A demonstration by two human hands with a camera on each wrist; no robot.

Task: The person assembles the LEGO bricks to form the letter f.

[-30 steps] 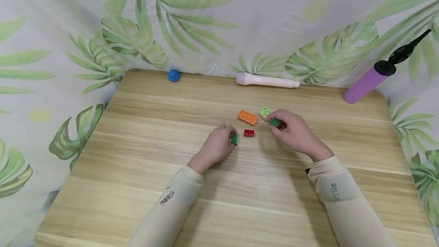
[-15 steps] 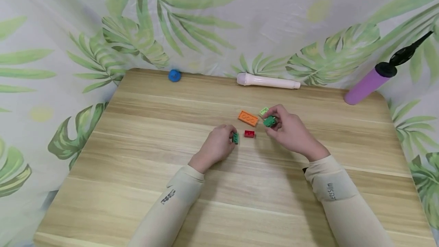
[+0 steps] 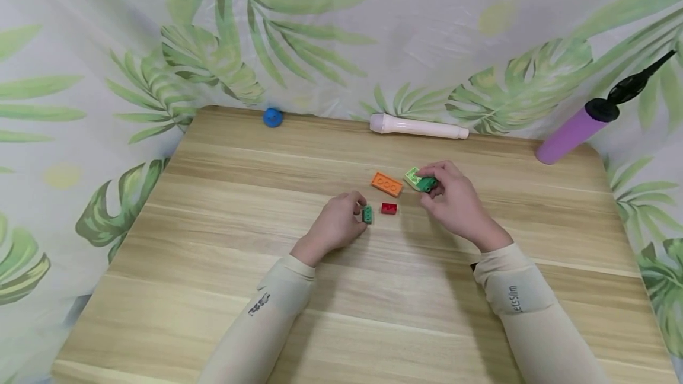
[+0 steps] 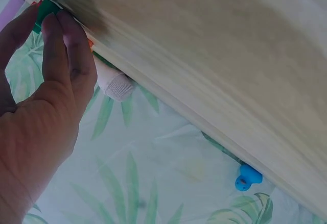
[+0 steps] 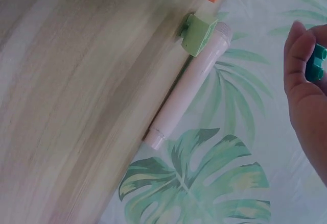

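My left hand (image 3: 337, 223) is low over the table's middle, thumb and fingers at opposite ends of a small green toy brick (image 3: 367, 214). The left wrist view shows fingertips against that green brick (image 4: 47, 14). Just right of it lies a red brick (image 3: 389, 208). My right hand (image 3: 456, 203) pinches a darker green brick (image 3: 426, 184) between thumb and fingers, its studs (image 5: 318, 63) showing in the right wrist view. This brick overlaps a light green brick (image 3: 412, 177) in the head view. An orange brick (image 3: 386, 184) lies to the left, its hollow underside up.
Along the back edge of the wooden table (image 3: 240, 253) lie a pale pink toy microphone (image 3: 418, 126) and a small blue toy (image 3: 273, 117). A purple pump (image 3: 571, 133) with a black nozzle stands at the back right, before a leaf-print cloth (image 3: 320, 34).
My right hand has tilted the darker green brick so it points rightward, and more of the light green brick shows. The left hand has stayed almost in place, its fingers slightly wider.
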